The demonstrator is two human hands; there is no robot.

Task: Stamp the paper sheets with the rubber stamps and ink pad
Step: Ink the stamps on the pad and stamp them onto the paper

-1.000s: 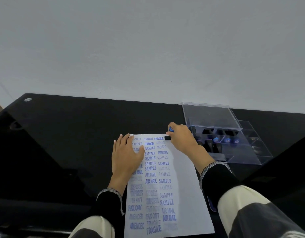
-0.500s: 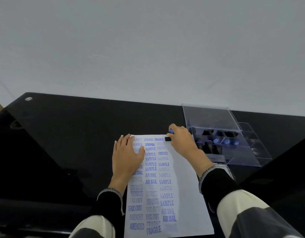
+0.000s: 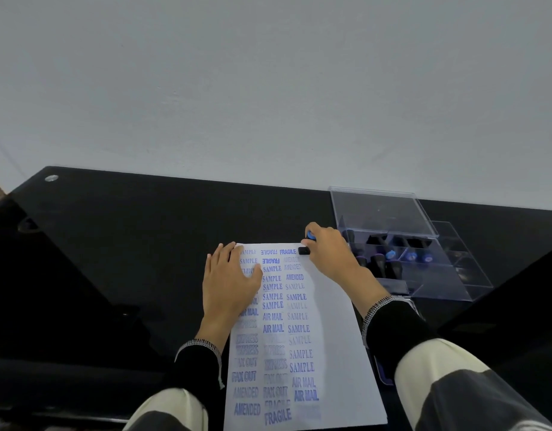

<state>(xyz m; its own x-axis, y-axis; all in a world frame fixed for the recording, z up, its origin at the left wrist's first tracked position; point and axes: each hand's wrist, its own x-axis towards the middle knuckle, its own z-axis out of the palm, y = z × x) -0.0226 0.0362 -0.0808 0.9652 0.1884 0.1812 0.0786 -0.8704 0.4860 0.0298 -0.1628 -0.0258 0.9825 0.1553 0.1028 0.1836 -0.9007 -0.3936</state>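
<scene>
A white paper sheet [image 3: 334,334] lies on the black table, covered with several blue stamped words in three columns. My left hand [image 3: 229,283] lies flat on the sheet's upper left part, fingers straight, pressing it down. My right hand [image 3: 329,253] grips a rubber stamp [image 3: 304,251] with a black base and a blue knob, pressed on the sheet's top edge just right of a "FRAGILE" print. A blue ink pad [image 3: 383,373] peeks out under my right forearm, mostly hidden.
A clear plastic box [image 3: 449,275] with its lid open stands right of the sheet and holds several black stamps with blue knobs. The glossy black table [image 3: 144,231] runs to a grey wall behind.
Both hands stay where they were; the stamp remains pressed at the sheet's top edge. Only the camera shifted slightly.
</scene>
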